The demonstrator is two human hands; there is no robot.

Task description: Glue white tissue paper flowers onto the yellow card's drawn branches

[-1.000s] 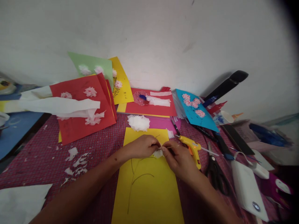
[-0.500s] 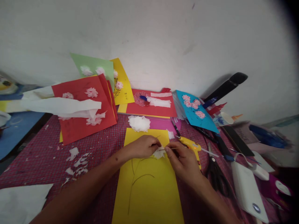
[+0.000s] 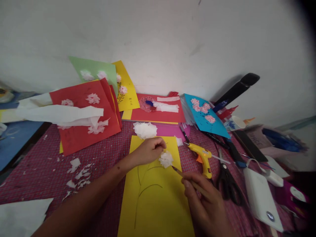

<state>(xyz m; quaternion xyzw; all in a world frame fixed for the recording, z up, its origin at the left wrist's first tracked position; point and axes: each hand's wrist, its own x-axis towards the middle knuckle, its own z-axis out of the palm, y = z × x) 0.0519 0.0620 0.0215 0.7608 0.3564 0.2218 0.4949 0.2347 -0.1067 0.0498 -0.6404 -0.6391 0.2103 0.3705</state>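
a person's right hand (image 3: 208, 197) keeps a closed grip on a slender pencil-like tool (image 3: 178, 171), its dark tip just beside a ruffled white paper flower (image 3: 166, 159). the flower lies on the upper right part of a yellow sheet (image 3: 160, 214) drawn with dark curved lines (image 3: 151, 185). the left hand (image 3: 151, 149) leans in at the flower's upper left, its grip narrow, thumb and fingers drawn together; whether they pinch anything cannot be told. behind the sheet sits a white paper bundle (image 3: 145, 130). at right, a yellow glue gun (image 3: 200, 152) and black-handled scissors (image 3: 229, 187) rest on a checked, cloth-covered surface (image 3: 37, 171); white paper scraps (image 3: 74, 164) litter the left, near a red card (image 3: 79, 140).
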